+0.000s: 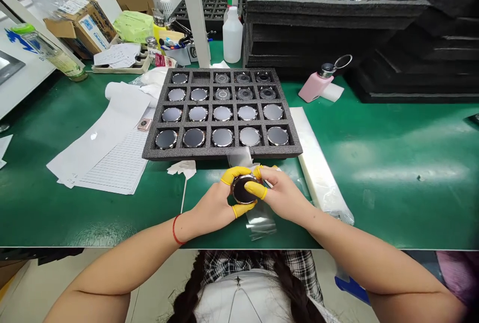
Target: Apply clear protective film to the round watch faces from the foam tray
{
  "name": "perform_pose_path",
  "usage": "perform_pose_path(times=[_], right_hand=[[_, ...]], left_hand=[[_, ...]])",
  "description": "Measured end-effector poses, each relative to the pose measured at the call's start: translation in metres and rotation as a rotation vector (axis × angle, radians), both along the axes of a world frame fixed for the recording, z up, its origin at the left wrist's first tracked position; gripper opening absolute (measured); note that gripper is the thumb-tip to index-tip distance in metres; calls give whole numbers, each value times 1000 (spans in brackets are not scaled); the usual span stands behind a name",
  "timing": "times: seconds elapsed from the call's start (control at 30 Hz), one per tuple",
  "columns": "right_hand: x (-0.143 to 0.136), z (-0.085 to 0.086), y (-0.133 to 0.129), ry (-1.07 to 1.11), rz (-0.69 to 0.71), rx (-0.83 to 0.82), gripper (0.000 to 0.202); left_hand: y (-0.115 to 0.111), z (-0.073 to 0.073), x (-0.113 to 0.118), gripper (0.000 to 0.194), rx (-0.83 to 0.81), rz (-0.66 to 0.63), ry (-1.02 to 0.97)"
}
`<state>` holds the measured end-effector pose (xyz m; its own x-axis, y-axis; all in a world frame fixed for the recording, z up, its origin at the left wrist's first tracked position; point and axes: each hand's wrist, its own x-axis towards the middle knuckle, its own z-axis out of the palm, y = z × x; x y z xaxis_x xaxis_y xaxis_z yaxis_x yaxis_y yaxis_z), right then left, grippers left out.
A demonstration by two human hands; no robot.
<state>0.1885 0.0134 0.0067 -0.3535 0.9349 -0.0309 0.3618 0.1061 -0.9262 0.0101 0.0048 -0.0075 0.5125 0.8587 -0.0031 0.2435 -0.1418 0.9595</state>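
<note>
Handling step: round watch head [240,194] held in both hands, face up, at the near side of the foam tray [187,155].
My left hand [209,208] curved around the rim, holding the watch head between its fingers; my right hand [286,193] was drawn in narrow on it, thumb laid on the dark face, and I could not tell what its hidden fingertips gripped. Yellow finger cots [256,189] covered the fingertips in contact. Clear film [261,222] lay just below, on the green bench [396,163]; a white-tipped stick [183,195] lay to the left. In my judgement, any next move called for a steady rim grip and light pressure on the face.
</note>
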Motion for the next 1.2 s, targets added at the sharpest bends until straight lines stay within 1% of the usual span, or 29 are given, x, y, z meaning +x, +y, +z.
perform_pose_path(times=[0.17, 0.27, 0.33, 0.43, 0.5, 0.53, 0.6, 0.63, 0.67, 0.7, 0.73, 0.83, 0.93, 1.0, 1.07, 1.13, 1.2], right_hand=[[1, -2, 3, 167, -21, -140, 54], [1, 0, 1, 185, -5, -188, 48], [3, 8, 2, 169, 12, -196, 40], [9, 30, 13, 189, -60, -154, 32], [8, 49, 32, 205, -137, -77, 31], [5, 57, 46, 206, -170, -26, 31], [-9, 70, 81, 187, -211, 102, 33], [-19, 73, 102, 145, -224, 152, 36], [-31, 73, 125, 85, -218, 189, 33], [-43, 71, 149, 4, -220, 233, 24], [-56, 67, 174, -111, -242, 276, 22], [-89, 49, 240, -239, -328, 292, 23], [-108, 28, 287, -366, -378, 273, 24], [-112, 17, 307, -443, -342, 265, 24], [-112, 9, 319, -505, -246, 276, 25], [-110, 4, 323, -563, -141, 302, 26], [-107, 3, 323, -636, -80, 338, 27]], left_hand=[[-2, 1, 1, 50, -37, -22, 5], [-2, -1, 1, 51, -31, -20, -23], [-1, -3, 1, 59, -57, -14, -100], [3, -7, 3, 69, -168, -6, -239], [6, -12, 6, 68, -276, 20, -297], [8, -16, 7, 66, -321, 40, -311], [12, -24, 11, 63, -374, 62, -328], [14, -28, 13, 61, -389, 62, -338], [15, -31, 15, 60, -409, 58, -351], [16, -32, 16, 58, -433, 53, -367], [16, -32, 16, 56, -462, 53, -384], [16, -24, 15, 52, -517, 67, -419], [15, -13, 11, 50, -530, 50, -472], [15, -9, 10, 48, -557, 10, -541], [16, -9, 10, 49, -586, -30, -599], [17, -11, 10, 55, -630, -53, -615], [18, -16, 10, 61, -687, -68, -600]])
